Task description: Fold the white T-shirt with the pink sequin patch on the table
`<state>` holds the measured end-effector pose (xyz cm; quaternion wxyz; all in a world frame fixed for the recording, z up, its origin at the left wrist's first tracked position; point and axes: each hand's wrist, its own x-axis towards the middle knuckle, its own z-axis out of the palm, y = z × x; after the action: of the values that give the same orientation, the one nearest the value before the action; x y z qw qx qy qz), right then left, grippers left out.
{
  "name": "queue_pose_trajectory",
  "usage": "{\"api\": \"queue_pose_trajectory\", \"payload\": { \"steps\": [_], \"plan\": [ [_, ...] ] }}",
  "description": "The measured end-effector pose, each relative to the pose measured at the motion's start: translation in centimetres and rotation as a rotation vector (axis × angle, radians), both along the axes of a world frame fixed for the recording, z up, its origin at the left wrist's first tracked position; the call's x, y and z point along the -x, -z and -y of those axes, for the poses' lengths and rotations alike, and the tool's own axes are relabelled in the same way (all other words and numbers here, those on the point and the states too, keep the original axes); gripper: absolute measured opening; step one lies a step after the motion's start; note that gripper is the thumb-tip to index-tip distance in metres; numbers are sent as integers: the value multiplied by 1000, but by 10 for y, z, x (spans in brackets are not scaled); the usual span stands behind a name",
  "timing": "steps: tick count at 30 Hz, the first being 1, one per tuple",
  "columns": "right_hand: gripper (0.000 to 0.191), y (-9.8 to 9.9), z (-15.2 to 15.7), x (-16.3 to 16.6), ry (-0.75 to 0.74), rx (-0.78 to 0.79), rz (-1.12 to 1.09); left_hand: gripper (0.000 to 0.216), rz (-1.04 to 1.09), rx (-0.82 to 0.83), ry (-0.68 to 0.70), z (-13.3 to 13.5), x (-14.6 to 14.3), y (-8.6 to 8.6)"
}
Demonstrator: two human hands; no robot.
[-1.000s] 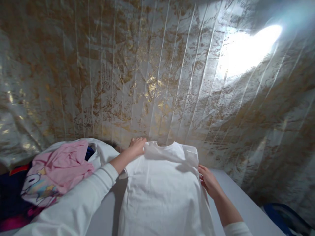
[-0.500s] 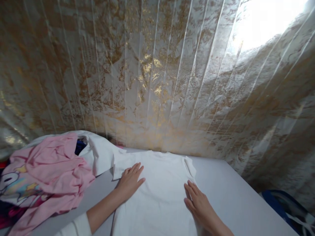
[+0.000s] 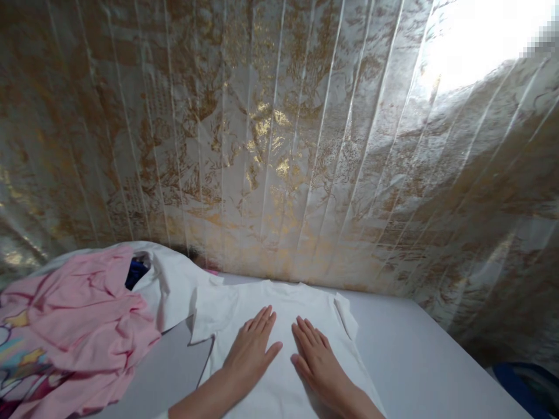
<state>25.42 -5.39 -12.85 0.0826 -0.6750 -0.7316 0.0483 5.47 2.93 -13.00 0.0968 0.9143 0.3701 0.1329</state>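
While both palms face down, the left grip (image 3: 248, 352) and the right grip (image 3: 321, 364) are flat with fingers extended, clasping nothing. A white short-sleeved shirt (image 3: 283, 326) lies spread beneath them on a pale surface (image 3: 419, 355), its neckline (image 3: 283, 289) beyond the fingertips of both. To the left of the left grip is a rumpled pink garment (image 3: 96, 302), with white cloth (image 3: 174, 285) behind it. Beyond both grips rises a shiny, gold-patterned wall covering (image 3: 262, 174).
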Motion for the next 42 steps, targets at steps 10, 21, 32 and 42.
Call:
{"api": "queue_pose_trajectory", "payload": {
  "steps": [10,21,32,42],
  "plan": [
    [57,4,-21,15,-155,20,-92,62,-5,54,31,2,22,7],
    [57,-1,-64,-39,127,14,59,60,37,96,-12,-6,33,6],
    [60,24,-25,-72,228,-51,114,48,33,-45,-167,-64,51,-2],
    [59,64,70,-114,303,-242,94,15,114,6,-344,10,121,-20]
  ]
}}
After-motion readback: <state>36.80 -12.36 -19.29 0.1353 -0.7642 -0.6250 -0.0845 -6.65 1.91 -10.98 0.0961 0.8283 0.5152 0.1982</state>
